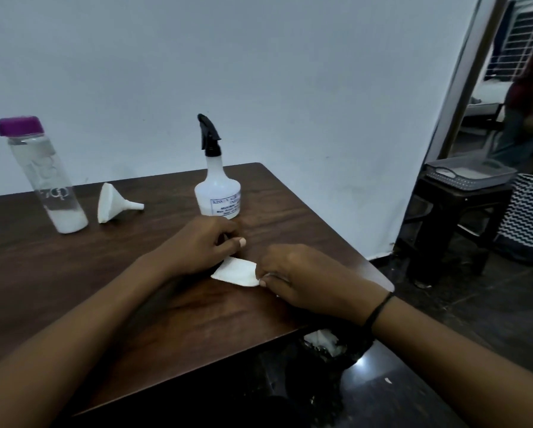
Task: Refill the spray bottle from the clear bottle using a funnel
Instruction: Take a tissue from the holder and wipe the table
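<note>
A white spray bottle [217, 186] with a black trigger head stands upright near the far edge of the dark wooden table [73, 273]. A white funnel [112, 203] lies on its side to the left of it. Further left stands the clear bottle [47, 177] with a purple cap on. Both hands rest on a folded white cloth [235, 271] in front of the spray bottle. My left hand [201, 245] has curled fingers at the cloth's far corner. My right hand [302, 278] pinches the cloth's near right edge.
The table's right edge runs diagonally close to my right wrist. Beyond it, on the floor, stand a dark stool [456, 211] carrying a grey tray [472, 176] and a zigzag-patterned basket [530, 214]. A white wall is behind the table.
</note>
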The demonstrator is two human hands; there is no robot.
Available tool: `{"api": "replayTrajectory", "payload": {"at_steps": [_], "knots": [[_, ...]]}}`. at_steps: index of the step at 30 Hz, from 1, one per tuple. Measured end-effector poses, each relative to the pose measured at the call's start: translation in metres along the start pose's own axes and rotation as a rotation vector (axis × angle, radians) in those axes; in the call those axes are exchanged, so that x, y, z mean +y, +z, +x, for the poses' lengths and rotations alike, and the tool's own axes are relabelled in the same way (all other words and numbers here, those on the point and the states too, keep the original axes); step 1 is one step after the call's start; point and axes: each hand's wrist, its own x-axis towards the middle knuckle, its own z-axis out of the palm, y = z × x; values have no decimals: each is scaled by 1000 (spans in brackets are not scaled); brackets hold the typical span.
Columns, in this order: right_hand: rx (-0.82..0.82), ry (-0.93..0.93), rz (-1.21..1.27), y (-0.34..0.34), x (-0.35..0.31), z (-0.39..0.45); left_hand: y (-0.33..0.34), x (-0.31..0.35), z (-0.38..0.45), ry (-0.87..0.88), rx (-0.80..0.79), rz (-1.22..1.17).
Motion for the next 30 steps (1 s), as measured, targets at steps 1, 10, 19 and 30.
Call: {"api": "replayTrajectory", "payload": {"at_steps": [1,10,19,30], "knots": [[48,15,-7,-2,4,-5,3,8,4,-6,26,-52],[432,282,-43,-29,67,-44,32,62,60,135,40,-256],[442,470,10,-44,123,-78,73,99,130,220,72,-86],[422,787,-81,-17,209,-90,129,110,211,130,-91,14]]}}
